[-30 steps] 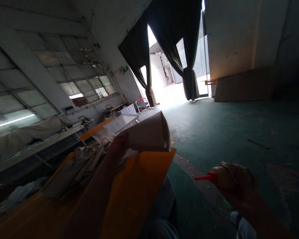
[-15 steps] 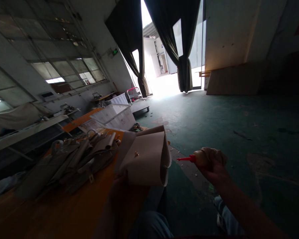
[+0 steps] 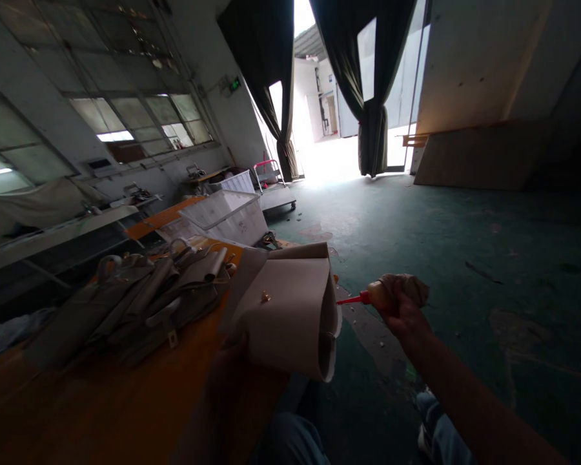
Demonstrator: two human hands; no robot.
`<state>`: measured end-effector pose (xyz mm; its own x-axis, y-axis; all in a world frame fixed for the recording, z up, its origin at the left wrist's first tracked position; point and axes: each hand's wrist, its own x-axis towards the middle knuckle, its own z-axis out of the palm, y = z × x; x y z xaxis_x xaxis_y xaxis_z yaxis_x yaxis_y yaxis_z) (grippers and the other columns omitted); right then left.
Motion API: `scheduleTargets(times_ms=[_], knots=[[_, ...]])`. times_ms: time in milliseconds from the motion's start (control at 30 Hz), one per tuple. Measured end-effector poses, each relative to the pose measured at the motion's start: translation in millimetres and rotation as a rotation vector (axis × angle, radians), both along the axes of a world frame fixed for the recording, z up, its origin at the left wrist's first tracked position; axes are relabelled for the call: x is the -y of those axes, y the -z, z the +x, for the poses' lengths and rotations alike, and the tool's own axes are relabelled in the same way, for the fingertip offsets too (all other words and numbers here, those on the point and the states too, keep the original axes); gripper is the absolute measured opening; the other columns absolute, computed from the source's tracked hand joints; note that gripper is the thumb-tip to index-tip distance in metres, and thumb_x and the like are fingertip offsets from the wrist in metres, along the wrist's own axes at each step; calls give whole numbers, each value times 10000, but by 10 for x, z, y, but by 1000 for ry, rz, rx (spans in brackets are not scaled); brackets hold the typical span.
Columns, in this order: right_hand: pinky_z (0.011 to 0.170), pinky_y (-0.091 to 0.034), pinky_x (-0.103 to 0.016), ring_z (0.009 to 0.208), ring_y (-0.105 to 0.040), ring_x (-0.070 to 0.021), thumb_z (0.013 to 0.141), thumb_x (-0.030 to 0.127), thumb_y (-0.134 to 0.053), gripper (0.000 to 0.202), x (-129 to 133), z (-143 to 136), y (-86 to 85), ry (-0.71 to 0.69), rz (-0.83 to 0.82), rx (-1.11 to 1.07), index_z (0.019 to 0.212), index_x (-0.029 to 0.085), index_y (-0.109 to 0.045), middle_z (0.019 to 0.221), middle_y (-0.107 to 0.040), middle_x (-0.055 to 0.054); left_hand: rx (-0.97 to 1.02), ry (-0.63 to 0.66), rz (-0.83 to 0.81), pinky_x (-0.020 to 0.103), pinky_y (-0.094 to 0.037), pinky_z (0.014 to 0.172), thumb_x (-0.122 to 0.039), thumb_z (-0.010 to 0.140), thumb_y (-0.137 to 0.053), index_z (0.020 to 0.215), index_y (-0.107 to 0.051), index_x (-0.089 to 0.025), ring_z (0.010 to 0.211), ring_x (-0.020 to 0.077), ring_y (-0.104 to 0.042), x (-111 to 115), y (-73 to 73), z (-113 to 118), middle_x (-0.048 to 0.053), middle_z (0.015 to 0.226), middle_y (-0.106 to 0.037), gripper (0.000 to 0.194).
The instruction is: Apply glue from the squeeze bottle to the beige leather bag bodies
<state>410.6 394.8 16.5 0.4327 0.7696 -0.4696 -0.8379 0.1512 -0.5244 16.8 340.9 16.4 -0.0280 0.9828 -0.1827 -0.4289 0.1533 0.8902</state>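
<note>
Your left hand (image 3: 232,361) is closed on the near left edge of the beige piece (image 3: 290,290); the thumb lies on its upper face, and shadow hides most of the fingers. The piece extends forward and to the right of this hand, rolled over so that its open end faces your right hand (image 3: 407,316). A gold clasp (image 3: 265,297) sits on the upper face, ahead of your left thumb.

Your right hand is wrapped around the bottle (image 3: 380,295), which has a cloth (image 3: 416,287) about its rear part. The red nozzle (image 3: 353,299) points left from this hand, its tip at the rim of the open end; contact cannot be determined.

The orange table (image 3: 126,407) lies left of and below your left hand. A pile of bags (image 3: 140,303) rests on it, forward and left of that hand. A white bin (image 3: 239,219) stands farther ahead, beyond the piece.
</note>
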Motion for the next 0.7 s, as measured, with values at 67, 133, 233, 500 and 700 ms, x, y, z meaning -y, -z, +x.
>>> scheduleTargets(times_ms=[67,133,233,500,700], knots=[[692,-629,-245,706,-673,-103,809,221,-868,245,55,-20,22,24,-50,-15,925,247,-653,888,-712,89,14,-5,4,567,-467,1214,-354,635,-987,1132,-844,-195,1429,470,-547,9,13,24,154,1291,-776,540],[684,-636,-242,724,-687,-113,849,227,-839,192,134,-42,10,18,-70,-27,938,236,-669,924,-726,64,36,6,10,563,-449,1230,-352,642,-982,1140,-841,-201,1452,466,-522,15,13,46,151,1303,-772,539],[665,-646,-249,736,-699,-133,904,250,-796,121,237,-65,-60,-8,-75,-43,926,218,-681,920,-728,34,53,42,4,558,-456,1224,-350,637,-985,1137,-840,-204,1455,462,-521,15,-6,52,146,1299,-775,541],[727,-644,-227,714,-681,-99,942,154,-721,105,272,-102,-303,29,-105,-88,883,229,-678,904,-729,64,34,-19,-42,520,-560,1110,-344,567,-1031,1046,-847,-182,1288,437,-672,26,-33,36,139,1136,-823,537],[652,-646,-221,713,-707,-132,984,167,-672,118,587,-155,-431,-46,-112,-126,879,207,-706,879,-743,22,1,-24,-52,464,-604,1031,-358,518,-1046,1009,-851,-173,1197,408,-724,46,-105,83,136,1109,-828,559]])
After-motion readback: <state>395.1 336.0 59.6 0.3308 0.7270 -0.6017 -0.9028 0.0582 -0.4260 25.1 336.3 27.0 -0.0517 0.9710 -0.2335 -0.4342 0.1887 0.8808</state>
